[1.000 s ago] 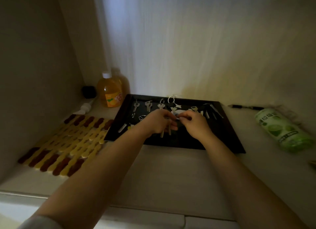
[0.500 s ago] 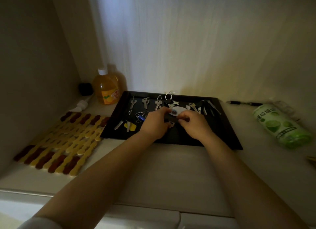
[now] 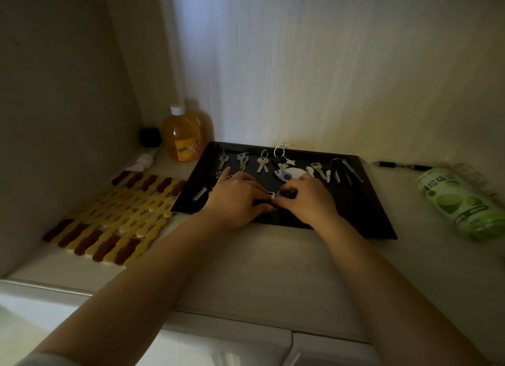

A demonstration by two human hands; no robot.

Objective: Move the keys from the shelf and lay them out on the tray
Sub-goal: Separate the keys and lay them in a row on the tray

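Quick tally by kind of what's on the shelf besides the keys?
Black tray: 1
Orange bottle: 1
Green canister: 1
Pen: 1
Yellow and brown slatted mat: 1
White pump head: 1
Small black object in the corner: 1
Total: 7

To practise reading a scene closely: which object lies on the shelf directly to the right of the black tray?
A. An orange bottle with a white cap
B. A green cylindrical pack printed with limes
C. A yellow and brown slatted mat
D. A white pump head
B: the green pack lies on its side to the right of the black tray, while the orange bottle and slatted mat sit on the tray's left.
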